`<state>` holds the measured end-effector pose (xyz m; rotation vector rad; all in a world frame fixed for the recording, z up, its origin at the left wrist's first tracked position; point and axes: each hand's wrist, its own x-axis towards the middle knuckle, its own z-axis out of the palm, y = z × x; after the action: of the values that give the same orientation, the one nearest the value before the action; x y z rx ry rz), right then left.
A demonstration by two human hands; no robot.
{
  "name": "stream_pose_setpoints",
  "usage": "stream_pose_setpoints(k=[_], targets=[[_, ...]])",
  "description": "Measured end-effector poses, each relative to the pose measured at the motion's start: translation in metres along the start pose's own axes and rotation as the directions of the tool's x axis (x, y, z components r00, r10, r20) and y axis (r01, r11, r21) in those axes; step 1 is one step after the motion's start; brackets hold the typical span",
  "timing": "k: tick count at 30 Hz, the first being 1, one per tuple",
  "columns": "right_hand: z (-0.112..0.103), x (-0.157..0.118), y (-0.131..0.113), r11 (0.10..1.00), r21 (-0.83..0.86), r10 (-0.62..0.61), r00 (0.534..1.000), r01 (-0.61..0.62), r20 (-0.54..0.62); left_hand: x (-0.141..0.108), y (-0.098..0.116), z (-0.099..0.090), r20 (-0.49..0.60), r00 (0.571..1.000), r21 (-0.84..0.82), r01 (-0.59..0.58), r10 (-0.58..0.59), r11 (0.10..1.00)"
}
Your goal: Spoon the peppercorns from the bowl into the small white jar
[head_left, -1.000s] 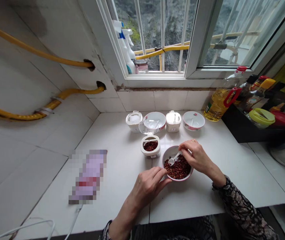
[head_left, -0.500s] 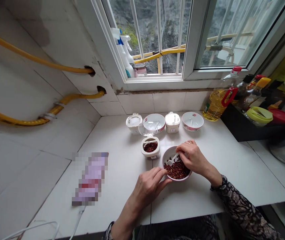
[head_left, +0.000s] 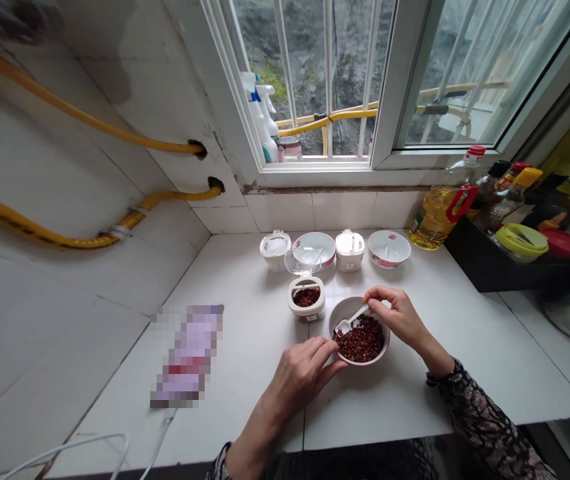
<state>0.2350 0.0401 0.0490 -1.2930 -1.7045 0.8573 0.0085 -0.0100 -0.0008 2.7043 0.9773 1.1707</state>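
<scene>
My right hand [head_left: 395,316] pinches the handle of a small white spoon [head_left: 345,326], whose scoop sits among dark red peppercorns [head_left: 362,341]. These look like Sichuan peppercorns and fill much of a white bowl with a pink rim [head_left: 389,347]. My left hand [head_left: 305,369] grips the near left edge of the bowl, thumb outside it and fingers at the rim. Just behind and left of the bowl stands a white seasoning jar [head_left: 309,315], its clear lid [head_left: 305,262] flipped up, with similar dark red peppercorns inside.
Along the back stand two white lidded jars [head_left: 275,252] [head_left: 349,252] and two floral bowls [head_left: 315,248] [head_left: 389,250]. An oil bottle [head_left: 432,220] and a black rack [head_left: 469,260] of condiments are at right. A blurred purple object [head_left: 189,353] with a white cable lies at left.
My right hand has drawn back slightly up and right, showing more of the spoon. The left hand still holds the bowl. The whole view has shifted a little.
</scene>
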Motion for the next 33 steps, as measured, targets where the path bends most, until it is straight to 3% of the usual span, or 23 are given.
stream_pose_setpoints(k=[4, 7, 10, 13, 15, 18, 20, 22, 24, 26, 29, 33], targets=[[-0.001, 0.005, 0.003, 0.979, 0.160, 0.124, 0.992, -0.122, -0.003, 0.001, 0.001, 0.000, -0.011, 1.000, 0.029, 0.007, -0.007, 1.000], [-0.001, 0.011, 0.004, 0.961, 0.233, 0.157, 0.988, -0.149, -0.015, 0.002, 0.002, 0.000, -0.017, 1.000, 0.030, 0.008, -0.007, 1.000], [0.001, 0.017, -0.004, 0.970, 0.229, 0.106, 0.989, -0.080, -0.102, 0.000, 0.001, 0.002, -0.012, 1.000, 0.019, 0.011, -0.011, 1.000], [0.009, 0.022, -0.019, 0.988, 0.101, -0.091, 0.973, 0.114, -0.213, -0.001, 0.000, 0.003, -0.011, 1.000, 0.023, 0.013, -0.013, 1.000], [0.017, 0.024, -0.027, 0.956, -0.062, -0.294, 0.924, 0.288, -0.242, -0.002, -0.001, 0.004, -0.011, 1.000, 0.028, 0.012, -0.011, 1.000], [0.029, 0.023, -0.031, 0.771, -0.328, -0.605, 0.789, 0.546, -0.106, 0.000, -0.001, 0.004, -0.015, 1.000, 0.039, 0.007, -0.006, 0.999], [0.033, 0.021, -0.031, 0.629, -0.427, -0.712, 0.702, 0.650, 0.020, 0.001, -0.001, 0.004, -0.018, 1.000, 0.047, 0.005, -0.004, 0.999], [0.028, 0.019, -0.032, 0.570, -0.465, -0.745, 0.665, 0.678, 0.056, 0.001, 0.000, 0.003, -0.018, 1.000, 0.055, 0.004, -0.003, 0.998], [0.018, 0.018, -0.033, 0.595, -0.463, -0.735, 0.677, 0.657, 0.015, 0.001, 0.000, 0.003, -0.017, 1.000, 0.060, 0.005, -0.004, 0.998], [0.004, 0.018, -0.033, 0.654, -0.445, -0.685, 0.728, 0.612, -0.004, 0.001, 0.000, 0.002, -0.017, 1.000, 0.059, 0.005, -0.004, 0.998], [-0.012, 0.017, -0.027, 0.697, -0.457, -0.580, 0.809, 0.552, 0.093, 0.001, 0.000, 0.001, -0.005, 1.000, 0.057, 0.001, -0.001, 0.998], [-0.009, 0.014, -0.010, 0.673, -0.553, -0.461, 0.863, 0.491, 0.205, 0.002, 0.000, 0.000, 0.006, 1.000, 0.060, -0.006, 0.006, 0.998]])
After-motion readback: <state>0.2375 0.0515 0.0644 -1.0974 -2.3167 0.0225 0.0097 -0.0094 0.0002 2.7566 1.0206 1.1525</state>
